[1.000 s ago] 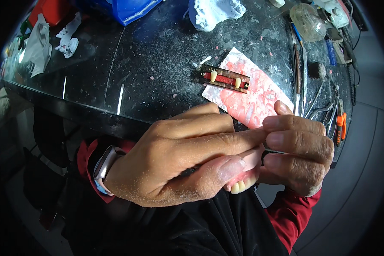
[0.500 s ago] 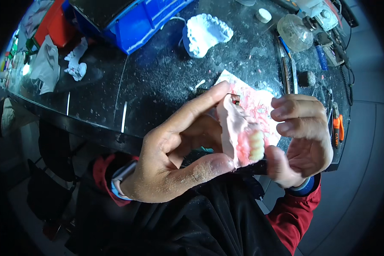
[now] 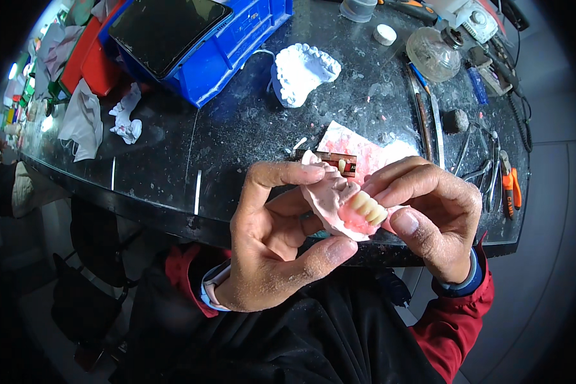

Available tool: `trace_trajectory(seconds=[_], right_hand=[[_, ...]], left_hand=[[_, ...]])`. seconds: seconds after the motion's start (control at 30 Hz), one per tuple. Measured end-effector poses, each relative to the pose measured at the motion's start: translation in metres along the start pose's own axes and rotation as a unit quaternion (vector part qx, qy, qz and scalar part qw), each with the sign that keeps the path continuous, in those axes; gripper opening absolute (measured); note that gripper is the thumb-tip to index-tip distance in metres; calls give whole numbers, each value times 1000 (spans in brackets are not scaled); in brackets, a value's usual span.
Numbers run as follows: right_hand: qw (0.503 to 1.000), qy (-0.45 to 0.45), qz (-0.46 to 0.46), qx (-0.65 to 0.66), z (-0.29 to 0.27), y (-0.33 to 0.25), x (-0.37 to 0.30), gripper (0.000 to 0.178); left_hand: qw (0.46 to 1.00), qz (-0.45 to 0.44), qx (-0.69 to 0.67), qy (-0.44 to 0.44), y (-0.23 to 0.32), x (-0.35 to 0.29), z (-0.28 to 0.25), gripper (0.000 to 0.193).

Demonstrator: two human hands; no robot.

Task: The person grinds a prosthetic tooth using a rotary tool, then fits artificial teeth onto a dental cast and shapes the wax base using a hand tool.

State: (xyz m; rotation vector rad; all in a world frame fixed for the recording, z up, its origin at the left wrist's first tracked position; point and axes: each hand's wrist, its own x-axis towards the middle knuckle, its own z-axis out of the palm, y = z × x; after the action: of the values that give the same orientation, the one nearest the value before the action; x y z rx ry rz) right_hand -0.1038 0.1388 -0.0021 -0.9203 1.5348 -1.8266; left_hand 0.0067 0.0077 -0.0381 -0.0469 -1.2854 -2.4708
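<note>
Between my two hands is a pink plaster dental model [image 3: 323, 195], tilted, with a row of cream artificial teeth [image 3: 368, 208] set in pink wax [image 3: 357, 223]. My left hand [image 3: 265, 240] grips its left side, index finger on the upper edge and thumb at the lower edge. My right hand [image 3: 438, 214] is curled against the other side, fingertips beside the teeth and thumb at the pink edge. Its fingers hide part of the model. Just beyond lie a brown strip [image 3: 326, 157] bearing a small tooth and a pink-smeared white paper [image 3: 349, 141].
A white dental cast [image 3: 301, 75] stands farther back, near a blue bin [image 3: 227, 61] with a dark-screened device [image 3: 166, 32] on it. On the right are a glass burner [image 3: 434, 54], a metal spatula [image 3: 437, 128] and orange-handled pliers [image 3: 511, 189]. Crumpled tissue [image 3: 127, 118] lies left.
My right hand has come in from beside the model and closed against it. The model has turned, showing more of the teeth. The whole view has shifted slightly.
</note>
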Motion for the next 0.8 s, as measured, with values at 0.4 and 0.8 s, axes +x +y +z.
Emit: trace_trajectory(seconds=[0.4, 0.8], right_hand=[[997, -18, -49, -63, -5, 6, 2, 24], [999, -13, -38, -27, -2, 11, 2, 21]], left_hand=[[999, 16, 28, 3, -4, -3, -1, 55], [995, 64, 67, -30, -9, -1, -3, 55]])
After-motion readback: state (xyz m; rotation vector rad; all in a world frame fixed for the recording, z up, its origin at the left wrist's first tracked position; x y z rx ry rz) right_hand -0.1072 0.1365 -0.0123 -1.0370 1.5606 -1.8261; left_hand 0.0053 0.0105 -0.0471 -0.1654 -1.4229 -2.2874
